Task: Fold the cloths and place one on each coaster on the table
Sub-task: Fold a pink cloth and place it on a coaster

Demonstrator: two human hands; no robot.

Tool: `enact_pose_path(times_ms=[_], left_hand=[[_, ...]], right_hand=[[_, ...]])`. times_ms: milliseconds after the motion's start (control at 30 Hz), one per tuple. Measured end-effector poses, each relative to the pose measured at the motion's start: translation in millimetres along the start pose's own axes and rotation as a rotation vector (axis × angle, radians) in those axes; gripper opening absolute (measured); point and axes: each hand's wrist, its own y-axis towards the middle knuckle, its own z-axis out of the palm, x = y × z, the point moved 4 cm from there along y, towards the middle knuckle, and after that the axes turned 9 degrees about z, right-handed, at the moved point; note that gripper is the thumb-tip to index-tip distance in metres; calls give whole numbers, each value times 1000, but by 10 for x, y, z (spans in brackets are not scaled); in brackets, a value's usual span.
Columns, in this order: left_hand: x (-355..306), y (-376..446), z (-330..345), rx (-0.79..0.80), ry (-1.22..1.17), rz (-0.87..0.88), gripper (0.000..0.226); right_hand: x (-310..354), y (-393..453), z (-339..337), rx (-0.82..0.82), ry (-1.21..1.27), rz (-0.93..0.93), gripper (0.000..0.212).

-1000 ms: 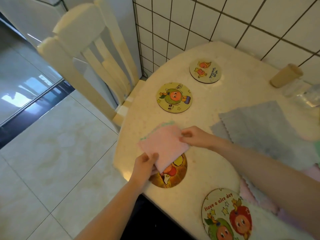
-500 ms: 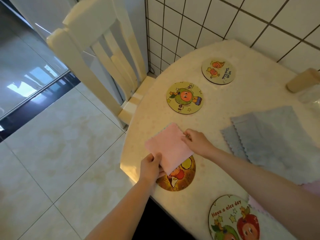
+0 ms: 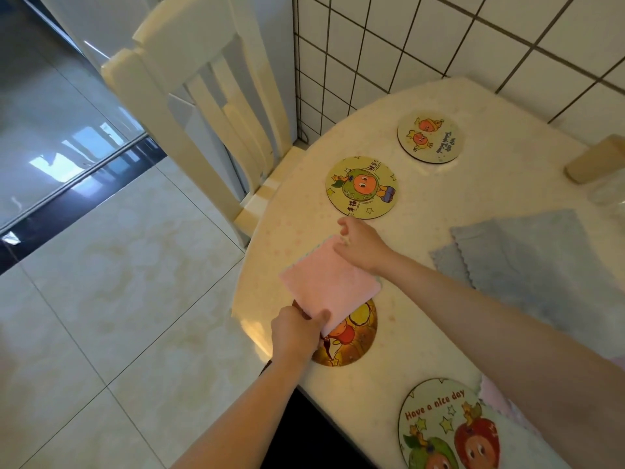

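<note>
Your left hand [image 3: 297,333] still pinches the near corner of the folded pink cloth [image 3: 329,282], thumb on top, holding it over the far part of the orange coaster [image 3: 348,336] at the table's [image 3: 422,204] left edge. Your right hand [image 3: 363,247] has let go since half a second ago: its fingers now spread loosely, resting at the cloth's far corner instead of pinching it. The cloth lies flatter and squarer than before. The green-character coaster [image 3: 362,187], the pale coaster [image 3: 430,137] and the "Have a nice day" coaster [image 3: 449,428] remain bare. The blue-grey cloths [image 3: 541,258] lie unfolded toward the right edge.
</note>
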Motion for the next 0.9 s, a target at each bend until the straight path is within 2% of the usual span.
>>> enact_pose_path(times_ms=[233,267,333,367,500,633,700,800,900], left_hand=[[69,18,58,-65,150,17,23],[72,8,61,-66,142,16,21],[65,-14,59,-65,99,17,16],[56,-27,56,-65,61,20,15],[17,-77,22,-47,-196,8,23],[-45,-74,-113,-2,-498,9,20],[-165,-29,-196,27,-664,8,20],[-484,88,-278,64,-758,25,30],[-879,314,-318,70,-711,110,25]], right_hand=[[31,144,162,60,-162,43,49],[43,136,146,79,-153,67,44],[63,123,116,107,-130,90,19],[76,100,91,105,-119,90,12],[36,2,-60,77,134,98,27],[-31,-81,-301,164,385,117,14],[-89,-93,-508,154,476,140,18],[-218,-99,-830,104,538,153,21],[-335,-62,-1086,28,619,181,19]])
